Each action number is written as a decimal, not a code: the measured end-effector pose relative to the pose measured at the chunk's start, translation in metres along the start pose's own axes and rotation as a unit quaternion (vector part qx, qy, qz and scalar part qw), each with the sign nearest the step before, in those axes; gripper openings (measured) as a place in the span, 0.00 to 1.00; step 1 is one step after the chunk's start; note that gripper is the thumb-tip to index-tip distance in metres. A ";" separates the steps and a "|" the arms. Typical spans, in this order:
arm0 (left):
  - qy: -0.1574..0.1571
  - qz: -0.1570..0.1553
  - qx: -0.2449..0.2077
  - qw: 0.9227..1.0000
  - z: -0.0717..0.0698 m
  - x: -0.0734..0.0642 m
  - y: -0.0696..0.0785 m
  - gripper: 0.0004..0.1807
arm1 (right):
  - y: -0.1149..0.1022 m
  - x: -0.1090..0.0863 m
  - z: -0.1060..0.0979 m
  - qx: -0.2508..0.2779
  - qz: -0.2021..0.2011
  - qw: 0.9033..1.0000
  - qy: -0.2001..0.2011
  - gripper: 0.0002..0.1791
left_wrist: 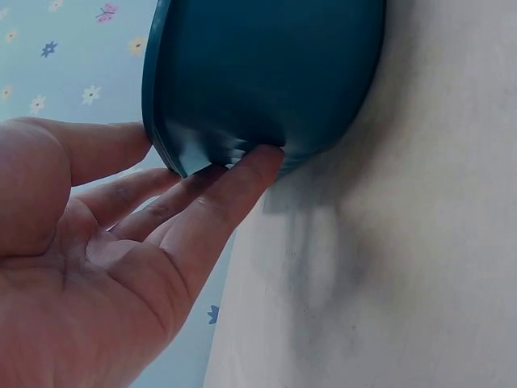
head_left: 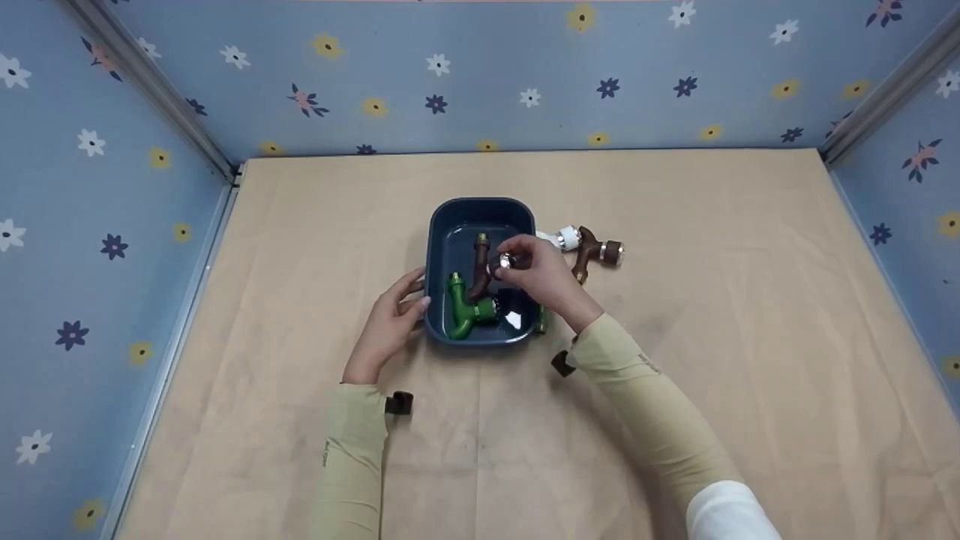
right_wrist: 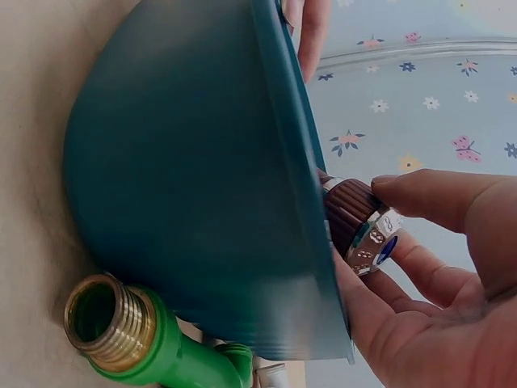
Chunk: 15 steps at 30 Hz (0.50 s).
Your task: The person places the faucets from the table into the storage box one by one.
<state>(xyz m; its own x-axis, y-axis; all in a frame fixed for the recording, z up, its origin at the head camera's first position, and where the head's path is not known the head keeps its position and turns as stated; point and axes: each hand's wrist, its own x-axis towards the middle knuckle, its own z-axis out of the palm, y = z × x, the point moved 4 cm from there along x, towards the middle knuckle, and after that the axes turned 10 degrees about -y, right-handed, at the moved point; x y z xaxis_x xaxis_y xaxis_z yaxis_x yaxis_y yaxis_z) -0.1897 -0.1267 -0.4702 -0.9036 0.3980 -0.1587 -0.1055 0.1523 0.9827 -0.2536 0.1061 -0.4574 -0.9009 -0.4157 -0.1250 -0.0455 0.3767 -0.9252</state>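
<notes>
A dark blue plastic basin (head_left: 480,211) stands on the covered table. Inside it lies a green faucet (head_left: 463,309) with a brass threaded end. Beside that one, a brown faucet (head_left: 481,264) is in the basin, and my right hand (head_left: 546,274) pinches its ribbed knob (right_wrist: 354,217) between thumb and fingers. The knob shows above the rim in the right wrist view. My left hand (head_left: 391,321) touches the basin's left outer side with its fingers nearly straight, the thumb (left_wrist: 109,149) near the rim.
To the basin's right lie another brown faucet (head_left: 591,251) and a white faucet (head_left: 566,238), partly hidden by my right hand. Another green faucet (right_wrist: 182,360) rests against the basin's right side. Flower-patterned panels (head_left: 487,82) surround the table's back and sides.
</notes>
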 end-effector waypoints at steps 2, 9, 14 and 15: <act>0.000 -0.001 0.002 1.000 0.000 0.000 0.000 0.29 | 0.000 0.001 0.002 -0.005 0.004 1.000 -0.002 0.16; 0.002 -0.006 0.011 1.000 0.000 0.000 -0.001 0.29 | -0.001 0.004 0.006 -0.023 0.013 1.000 0.000 0.16; 0.001 -0.001 0.008 1.000 0.000 0.000 -0.001 0.29 | -0.001 0.006 0.007 -0.035 0.016 0.999 -0.001 0.17; 0.000 0.001 0.007 1.000 0.000 0.000 -0.001 0.29 | -0.001 0.006 0.007 -0.037 0.018 0.999 -0.002 0.17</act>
<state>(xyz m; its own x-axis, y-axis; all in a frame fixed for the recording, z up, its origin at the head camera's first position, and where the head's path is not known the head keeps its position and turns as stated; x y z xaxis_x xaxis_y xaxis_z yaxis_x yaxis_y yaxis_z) -0.1899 -0.1269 -0.4716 -0.9041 0.3975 -0.1571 -0.0985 0.1639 0.9816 -0.2559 0.0970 -0.4600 -0.9004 -0.4050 -0.1590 -0.0453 0.4506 -0.8916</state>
